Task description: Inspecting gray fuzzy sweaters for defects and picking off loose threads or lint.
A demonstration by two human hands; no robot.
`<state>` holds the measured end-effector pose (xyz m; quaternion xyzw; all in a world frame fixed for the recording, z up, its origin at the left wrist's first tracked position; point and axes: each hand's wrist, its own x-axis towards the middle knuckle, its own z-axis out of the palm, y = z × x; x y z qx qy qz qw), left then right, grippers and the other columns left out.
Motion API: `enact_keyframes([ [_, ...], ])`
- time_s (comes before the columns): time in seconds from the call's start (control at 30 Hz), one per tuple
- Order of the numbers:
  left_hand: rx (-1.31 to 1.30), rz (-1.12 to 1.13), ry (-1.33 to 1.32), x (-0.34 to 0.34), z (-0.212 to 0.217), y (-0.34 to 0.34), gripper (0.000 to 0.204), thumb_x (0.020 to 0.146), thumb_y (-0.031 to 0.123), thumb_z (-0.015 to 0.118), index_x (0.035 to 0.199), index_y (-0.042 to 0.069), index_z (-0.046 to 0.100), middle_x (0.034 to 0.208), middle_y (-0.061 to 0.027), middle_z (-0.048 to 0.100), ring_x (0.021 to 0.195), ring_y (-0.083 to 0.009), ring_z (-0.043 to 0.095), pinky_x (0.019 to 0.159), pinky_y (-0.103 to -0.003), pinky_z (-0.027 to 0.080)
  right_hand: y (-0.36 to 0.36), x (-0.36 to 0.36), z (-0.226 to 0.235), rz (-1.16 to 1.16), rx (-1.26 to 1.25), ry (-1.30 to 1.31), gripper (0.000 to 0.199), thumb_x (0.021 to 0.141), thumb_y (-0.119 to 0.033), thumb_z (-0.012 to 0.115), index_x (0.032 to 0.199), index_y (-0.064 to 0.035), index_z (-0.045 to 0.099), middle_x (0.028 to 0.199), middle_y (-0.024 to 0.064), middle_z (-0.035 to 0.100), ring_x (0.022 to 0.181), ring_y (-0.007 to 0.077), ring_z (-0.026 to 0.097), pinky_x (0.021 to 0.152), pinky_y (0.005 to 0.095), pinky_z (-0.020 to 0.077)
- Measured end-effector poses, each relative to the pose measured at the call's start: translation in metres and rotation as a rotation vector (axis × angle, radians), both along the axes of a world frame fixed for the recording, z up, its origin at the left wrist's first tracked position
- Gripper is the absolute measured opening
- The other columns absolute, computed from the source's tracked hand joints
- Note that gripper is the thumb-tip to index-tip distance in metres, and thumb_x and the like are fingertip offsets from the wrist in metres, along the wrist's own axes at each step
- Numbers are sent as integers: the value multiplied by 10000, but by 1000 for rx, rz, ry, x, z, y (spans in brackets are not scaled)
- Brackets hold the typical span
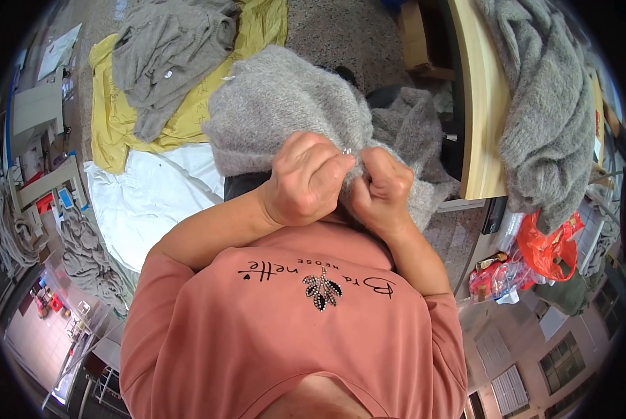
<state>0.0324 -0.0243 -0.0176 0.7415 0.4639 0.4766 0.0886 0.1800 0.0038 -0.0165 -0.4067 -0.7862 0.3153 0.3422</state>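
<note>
A fuzzy grey knit garment lies bunched over my lap, its folds running up between my hands. My left hand is closed, its thumb and fingers pinching at the garment's near edge. Close beside it, my right hand is also closed on the knit, thumb and bent forefinger toward the left hand. A tiny pale, shiny bit shows between the two hands; I cannot make out what it is. The fingertips are mostly hidden behind my knuckles.
Another grey sweater rests on a yellow sheet at far left, beside a white sheet. To the right, a wooden board edge bears more grey knitwear. A red plastic bag and cardboard box are there too.
</note>
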Motion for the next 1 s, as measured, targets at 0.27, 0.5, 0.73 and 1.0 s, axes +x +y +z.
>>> enact_keyframes([
  [0.27, -113, 130, 62, -8, -12, 4, 162, 606, 0, 608, 749, 65, 568, 681, -45, 552, 648, -231, 528, 586, -329, 394, 7, 10, 3, -72, 96, 13, 182, 528, 30, 539, 705, -13, 529, 581, 114, 466, 480, 263, 481, 445, 325, 386],
  [0.5, -455, 180, 74, -40, -27, -14, 89, 668, 38, 618, 742, 67, 577, 693, -81, 566, 673, -265, 543, 596, -330, 410, 11, 23, -11, -199, 13, -34, 193, 636, 46, 480, 805, 22, 569, 633, 108, 520, 520, 153, 493, 521, 234, 403],
  [0.73, -1024, 2, -728, -41, -15, -11, 27, 788, 33, 582, 791, 7, 582, 694, 12, 569, 636, -45, 490, 539, -202, 371, 23, 25, -17, -208, -174, -15, 159, 665, 42, 489, 799, 17, 569, 620, 100, 517, 539, 126, 485, 516, 244, 402],
  [1.0, -1176, -253, -967, -41, -1, -4, 81, 773, 21, 604, 851, 1, 604, 756, 20, 580, 642, -22, 480, 570, -174, 381, 21, 21, -11, -180, -165, -45, 174, 649, 49, 519, 809, 5, 572, 657, 140, 534, 522, 217, 516, 517, 268, 422],
])
